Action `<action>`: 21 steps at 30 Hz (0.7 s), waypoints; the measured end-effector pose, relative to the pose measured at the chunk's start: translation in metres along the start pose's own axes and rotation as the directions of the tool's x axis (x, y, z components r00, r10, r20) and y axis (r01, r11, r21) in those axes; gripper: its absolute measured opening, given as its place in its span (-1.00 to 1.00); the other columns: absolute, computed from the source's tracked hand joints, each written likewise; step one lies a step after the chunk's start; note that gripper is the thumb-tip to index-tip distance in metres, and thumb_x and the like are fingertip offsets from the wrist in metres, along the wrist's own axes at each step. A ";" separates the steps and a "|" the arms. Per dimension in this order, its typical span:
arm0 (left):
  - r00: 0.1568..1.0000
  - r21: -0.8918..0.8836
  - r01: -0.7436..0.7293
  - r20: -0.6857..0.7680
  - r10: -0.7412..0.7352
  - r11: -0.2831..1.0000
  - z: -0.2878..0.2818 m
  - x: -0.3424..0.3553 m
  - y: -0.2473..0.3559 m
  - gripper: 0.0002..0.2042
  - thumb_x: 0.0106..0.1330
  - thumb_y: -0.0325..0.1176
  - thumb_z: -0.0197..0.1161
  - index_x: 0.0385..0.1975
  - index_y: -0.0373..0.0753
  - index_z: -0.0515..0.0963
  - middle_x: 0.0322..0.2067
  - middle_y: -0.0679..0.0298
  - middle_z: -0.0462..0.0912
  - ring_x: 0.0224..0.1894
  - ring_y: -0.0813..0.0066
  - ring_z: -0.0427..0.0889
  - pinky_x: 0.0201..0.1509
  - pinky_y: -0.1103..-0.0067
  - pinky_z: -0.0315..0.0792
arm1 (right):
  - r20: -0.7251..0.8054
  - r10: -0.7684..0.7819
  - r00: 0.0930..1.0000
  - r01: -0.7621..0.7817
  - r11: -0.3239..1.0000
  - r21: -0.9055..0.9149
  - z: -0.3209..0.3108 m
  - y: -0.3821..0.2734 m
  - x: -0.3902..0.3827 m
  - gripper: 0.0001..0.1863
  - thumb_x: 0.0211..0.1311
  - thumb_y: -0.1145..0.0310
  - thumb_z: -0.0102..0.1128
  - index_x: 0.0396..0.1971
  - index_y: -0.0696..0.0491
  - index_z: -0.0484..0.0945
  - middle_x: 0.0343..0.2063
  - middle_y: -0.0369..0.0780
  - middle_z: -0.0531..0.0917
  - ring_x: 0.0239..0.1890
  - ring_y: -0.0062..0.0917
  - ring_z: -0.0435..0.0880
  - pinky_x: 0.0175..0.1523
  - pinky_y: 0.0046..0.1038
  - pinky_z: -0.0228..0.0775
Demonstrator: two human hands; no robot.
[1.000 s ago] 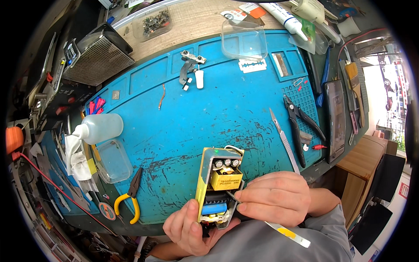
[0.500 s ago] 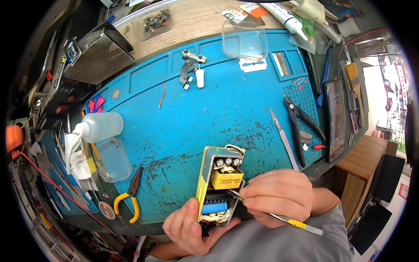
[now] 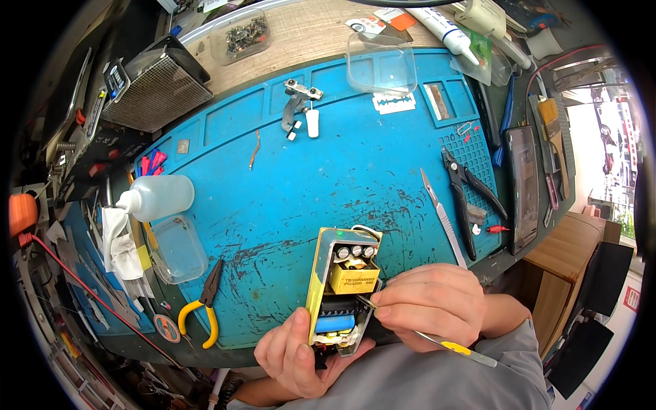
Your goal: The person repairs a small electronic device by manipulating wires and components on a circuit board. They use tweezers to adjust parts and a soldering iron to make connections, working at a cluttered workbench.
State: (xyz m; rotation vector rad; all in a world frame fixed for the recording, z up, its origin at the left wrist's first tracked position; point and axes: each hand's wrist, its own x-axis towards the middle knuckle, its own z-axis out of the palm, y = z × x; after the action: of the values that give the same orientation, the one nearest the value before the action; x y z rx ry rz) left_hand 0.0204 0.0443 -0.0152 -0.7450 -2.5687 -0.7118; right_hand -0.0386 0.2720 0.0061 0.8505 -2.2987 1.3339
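Close to my body, my left hand [image 3: 292, 355] grips an opened power supply board in a metal frame [image 3: 318, 273], thumb and fingers around its lower end. Inside it sit a yellow transformer [image 3: 354, 279], a blue cylindrical capacitor [image 3: 335, 323] and several silver-topped capacitors at the far end. My right hand [image 3: 434, 304] pinches a slim metal tool with a yellow patch [image 3: 456, 348] near its flat grey end. Its tip reaches into the dark gap below the transformer; the exact contact is hidden.
On the blue mat [image 3: 273, 198] lie yellow-handled pliers [image 3: 205, 307], a scalpel [image 3: 443, 217] and black cutters [image 3: 461, 198]. A white bottle [image 3: 160, 196] and clear tray [image 3: 179, 249] stand left. Farther off are a small bracket-like part [image 3: 298, 106], clear box [image 3: 380, 63] and razor blade [image 3: 394, 102].
The right hand and its tool have shifted slightly left, the tool's tip staying in the gap below the transformer. My left hand keeps its hold on the board.
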 end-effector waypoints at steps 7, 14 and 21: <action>0.996 -0.003 0.055 0.077 -0.054 0.998 -0.007 0.003 0.003 0.12 0.02 0.20 0.55 0.38 -0.47 0.09 0.14 -0.30 0.51 -0.06 0.11 0.53 -0.01 0.32 0.32 | 0.004 0.142 0.990 -0.142 0.985 0.100 -0.006 -0.007 0.002 -0.76 -0.04 0.65 0.38 -0.29 0.24 0.67 -0.35 -0.04 0.73 -0.38 -0.36 0.76 -0.33 -0.50 0.62; 0.962 -0.112 0.227 0.180 -0.205 0.967 -0.018 0.009 0.006 0.06 0.06 0.26 0.46 0.36 -0.46 0.18 0.25 -0.23 0.44 0.20 -0.10 0.44 0.19 0.17 0.28 | 0.014 0.716 0.698 -0.485 0.459 0.744 -0.012 -0.023 -0.004 -0.84 0.42 0.56 0.15 -0.09 0.30 0.58 -0.17 -0.02 0.71 -0.21 -0.42 0.76 -0.10 -0.45 0.66; 0.971 -0.559 0.191 -0.015 -0.240 0.807 -0.040 0.029 0.009 -0.48 0.08 -0.20 0.61 -0.02 -0.32 0.57 0.02 0.08 0.65 -0.14 0.18 0.65 -0.07 0.37 0.52 | 0.249 0.716 0.652 -0.492 0.150 0.858 -0.016 -0.047 -0.002 -0.77 0.47 0.46 0.13 -0.02 0.28 0.57 -0.17 -0.03 0.73 -0.21 -0.44 0.77 -0.06 -0.43 0.65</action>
State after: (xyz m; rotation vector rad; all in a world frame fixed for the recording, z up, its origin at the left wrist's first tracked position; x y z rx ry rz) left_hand 0.0111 0.0400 0.0334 -0.5600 -2.3952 -1.5751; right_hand -0.0068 0.2684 0.0436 -0.2158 -1.6012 2.9797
